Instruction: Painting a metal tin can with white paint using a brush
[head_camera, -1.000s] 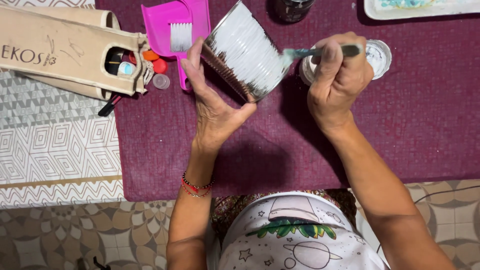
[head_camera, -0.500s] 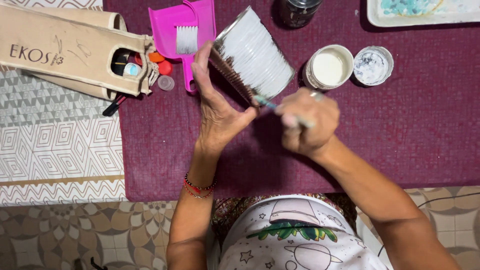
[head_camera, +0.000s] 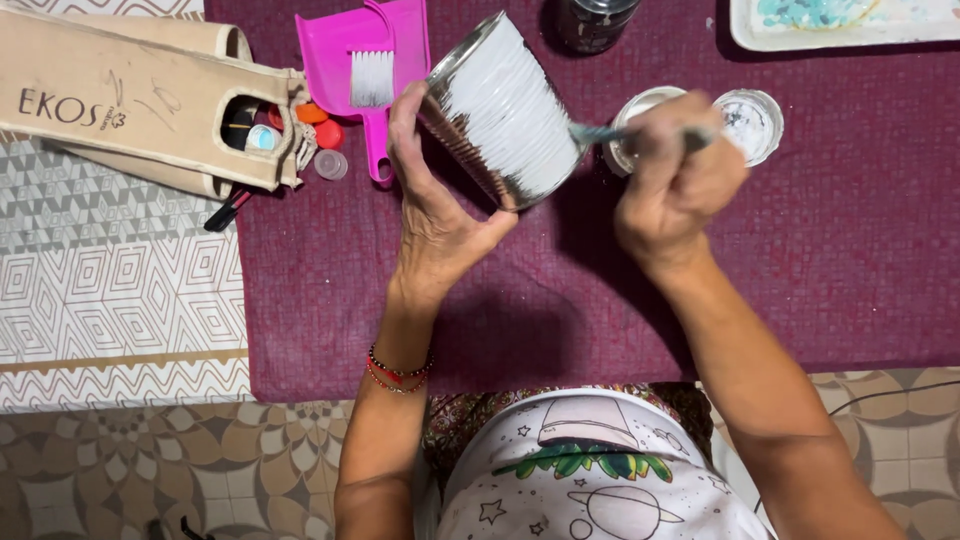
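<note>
now back at the paint pot (head_camera: 640, 125) — right hand (head_camera: 675, 180) closed around brush (head_camera: 600, 133), lifted off the tin, bristles near the pot rim for reloading. left hand (head_camera: 435, 215) clamped on tilted ribbed tin (head_camera: 505, 105) above purple cloth (head_camera: 820, 260) — white coat partial, lower edge bare.

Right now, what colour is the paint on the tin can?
White, over the ribbed side of the tin can; bare metal still shows at its lower edge. Head view shows it best.
</note>
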